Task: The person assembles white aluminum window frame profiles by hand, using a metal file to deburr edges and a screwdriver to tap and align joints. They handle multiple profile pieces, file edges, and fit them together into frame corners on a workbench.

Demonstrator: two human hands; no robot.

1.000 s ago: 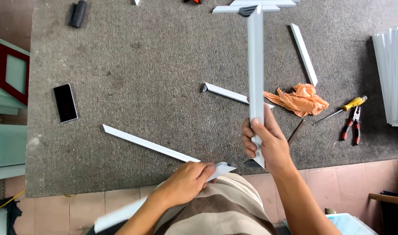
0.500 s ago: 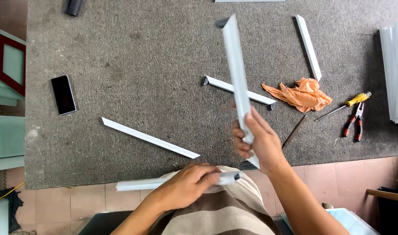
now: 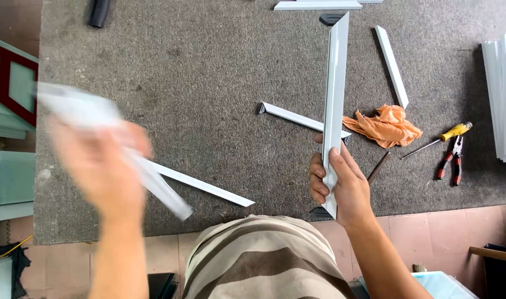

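Right hand [image 3: 341, 185] is wrapped round the lower end of a long white profile strip [image 3: 336, 94], fingers curled on one side, thumb pressed along the other, so a firm closed grip. Strip stands nearly upright in view, running from the hand up over the grey carpet [image 3: 181, 83], top end cut at an angle, just below a small dark corner piece [image 3: 330, 19].

Left hand [image 3: 100, 166] is raised off to the left and badly motion-blurred. It's closed round a second white strip [image 3: 153, 185], which slants down-right out of the fist; something pale and smeared shows above the hand, can't tell what. Exact finger positions can't be made out either.

On the carpet: another white strip [image 3: 200, 185] lying diagonal betw. the two hands, a shorter one [image 3: 297, 117] passing behind the held strip, one more [image 3: 392, 65] further right. Crumpled orange rag [image 3: 387, 126] just right of the held strip. Next to it a yellow-handled screwdriver [image 3: 438, 139] and red-handled pliers [image 3: 451, 160], close together. Thin dark rod [image 3: 378, 168] near the right hand. Stack of white strips [image 3: 502, 99] at the far right edge. Striped brown-and-cream shirt [image 3: 258, 260] fills the bottom centre.
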